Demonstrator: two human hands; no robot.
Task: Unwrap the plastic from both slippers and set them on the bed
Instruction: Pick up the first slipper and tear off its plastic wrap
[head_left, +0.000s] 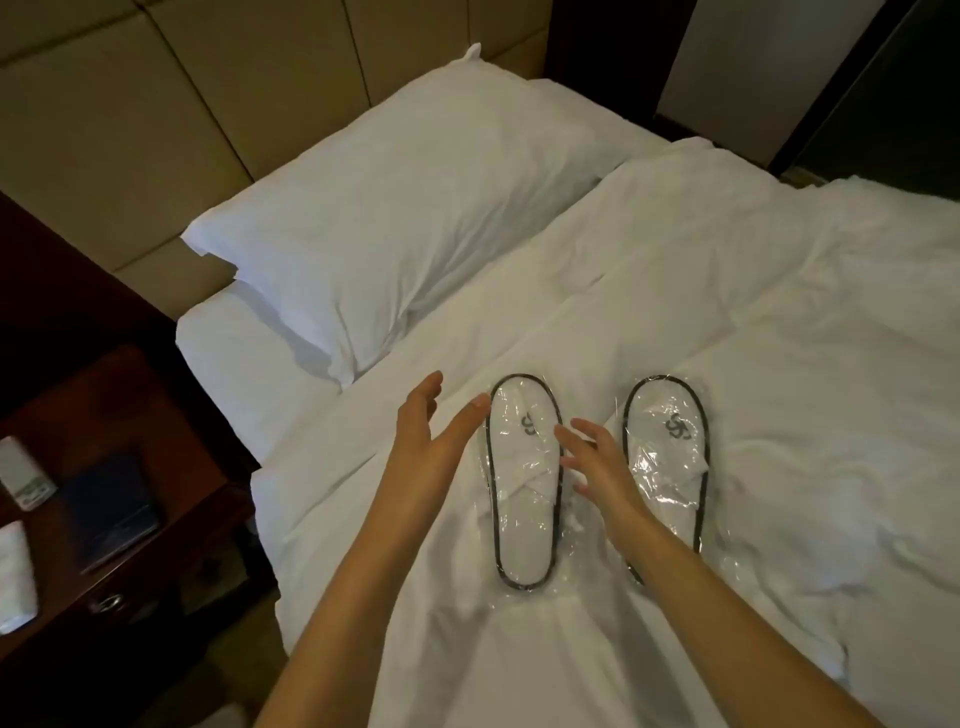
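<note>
Two wrapped slippers lie side by side on the bed (779, 291), long axes toward twelve o'clock. Both hands — left hand (426, 441), right hand (597, 462) — hover open, empty, flanking the left slipper (524, 499); the right slipper (670, 447) lies at three o'clock.

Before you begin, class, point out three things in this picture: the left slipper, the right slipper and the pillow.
left slipper (524, 535): head view, on its heel half, under the plastic.
right slipper (670, 415): head view, on its toe half, near the logo.
pillow (395, 223): head view, on the middle of its white case.
</note>
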